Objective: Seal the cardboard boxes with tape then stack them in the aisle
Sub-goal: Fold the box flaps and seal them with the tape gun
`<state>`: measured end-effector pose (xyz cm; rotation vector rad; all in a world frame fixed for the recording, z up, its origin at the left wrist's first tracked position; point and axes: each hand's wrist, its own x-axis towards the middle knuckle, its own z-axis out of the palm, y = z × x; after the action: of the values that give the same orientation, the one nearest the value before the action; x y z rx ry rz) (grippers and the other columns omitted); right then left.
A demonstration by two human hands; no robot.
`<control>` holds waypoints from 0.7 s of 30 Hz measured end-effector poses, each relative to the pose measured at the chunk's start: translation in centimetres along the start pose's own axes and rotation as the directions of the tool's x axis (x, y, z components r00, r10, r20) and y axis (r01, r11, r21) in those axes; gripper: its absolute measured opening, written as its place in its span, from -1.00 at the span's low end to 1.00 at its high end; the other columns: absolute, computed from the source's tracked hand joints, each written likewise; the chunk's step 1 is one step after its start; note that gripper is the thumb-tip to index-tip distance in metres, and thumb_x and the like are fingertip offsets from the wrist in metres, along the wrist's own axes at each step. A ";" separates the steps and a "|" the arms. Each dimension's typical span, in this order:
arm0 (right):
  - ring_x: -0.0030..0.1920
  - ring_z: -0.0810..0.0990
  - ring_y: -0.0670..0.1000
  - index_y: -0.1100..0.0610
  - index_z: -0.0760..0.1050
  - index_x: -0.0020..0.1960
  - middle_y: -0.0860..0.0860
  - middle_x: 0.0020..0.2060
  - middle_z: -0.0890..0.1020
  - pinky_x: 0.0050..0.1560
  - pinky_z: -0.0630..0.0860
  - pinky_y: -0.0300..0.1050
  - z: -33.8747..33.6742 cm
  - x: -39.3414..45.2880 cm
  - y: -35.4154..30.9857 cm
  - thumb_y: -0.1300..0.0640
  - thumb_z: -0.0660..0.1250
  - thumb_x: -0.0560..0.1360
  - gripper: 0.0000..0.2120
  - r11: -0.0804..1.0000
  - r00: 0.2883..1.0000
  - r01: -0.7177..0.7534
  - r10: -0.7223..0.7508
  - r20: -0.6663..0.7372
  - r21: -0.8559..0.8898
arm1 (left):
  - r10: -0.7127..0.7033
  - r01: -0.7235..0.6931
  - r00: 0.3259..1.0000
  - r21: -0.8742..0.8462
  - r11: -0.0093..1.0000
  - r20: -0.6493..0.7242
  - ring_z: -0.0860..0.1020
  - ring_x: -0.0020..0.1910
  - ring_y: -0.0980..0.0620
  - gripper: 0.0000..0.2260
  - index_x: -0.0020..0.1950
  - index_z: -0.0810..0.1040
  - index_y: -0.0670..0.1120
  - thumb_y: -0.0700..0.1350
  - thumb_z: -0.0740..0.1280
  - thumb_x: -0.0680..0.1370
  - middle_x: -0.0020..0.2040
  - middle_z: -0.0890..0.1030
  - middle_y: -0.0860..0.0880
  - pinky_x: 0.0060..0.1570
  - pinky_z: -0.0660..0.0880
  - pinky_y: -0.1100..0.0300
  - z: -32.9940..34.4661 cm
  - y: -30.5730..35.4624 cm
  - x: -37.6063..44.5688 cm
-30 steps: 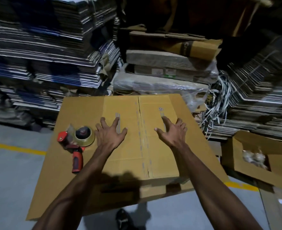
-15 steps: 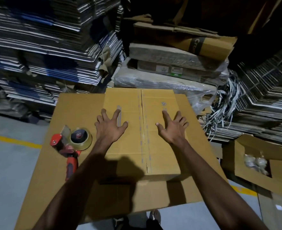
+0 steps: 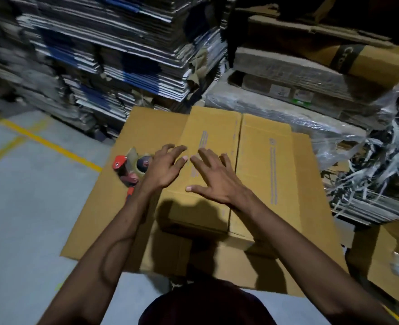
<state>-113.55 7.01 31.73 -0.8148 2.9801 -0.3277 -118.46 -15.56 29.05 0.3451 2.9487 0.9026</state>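
— Where's the tape gun (image 3: 132,167)?

— On the flat cardboard just left of the box (image 3: 236,174), handle towards me, right beside my left hand (image 3: 163,170)—the nearer one.

— Either hand gripping?

— No. Both spread, fingers loose, holding nothing; my right hand (image 3: 215,181) hovers over the left flap (seam untaped, running away from me).

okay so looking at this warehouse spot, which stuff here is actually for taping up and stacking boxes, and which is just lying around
For the job:
- cardboard box with closed flaps
- tape dispenser, on the flat cardboard beside it
- left hand and right hand, both empty

Lying about:
- stacks of flattened cartons
- plastic-wrapped bundle
- loose strapping
- open box at right
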 end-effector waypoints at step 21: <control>0.53 0.26 0.07 0.08 0.42 0.37 0.04 0.35 0.45 0.56 -0.09 0.34 5.1 9.7 -7.4 -0.50 0.41 0.20 -0.06 0.978 0.976 0.210 -0.209 0.057 0.002 | -0.826 0.788 0.543 -0.249 0.563 -0.148 0.60 0.11 -0.31 -0.74 0.15 0.57 -0.17 -0.01 0.36 0.59 0.12 0.63 -0.21 -0.03 0.49 -0.02 0.9 -7.6 -7.2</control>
<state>-117.81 -5.08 28.52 -1.1225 2.8477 -0.2996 -112.84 -22.82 23.84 -1.1600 2.6423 1.0175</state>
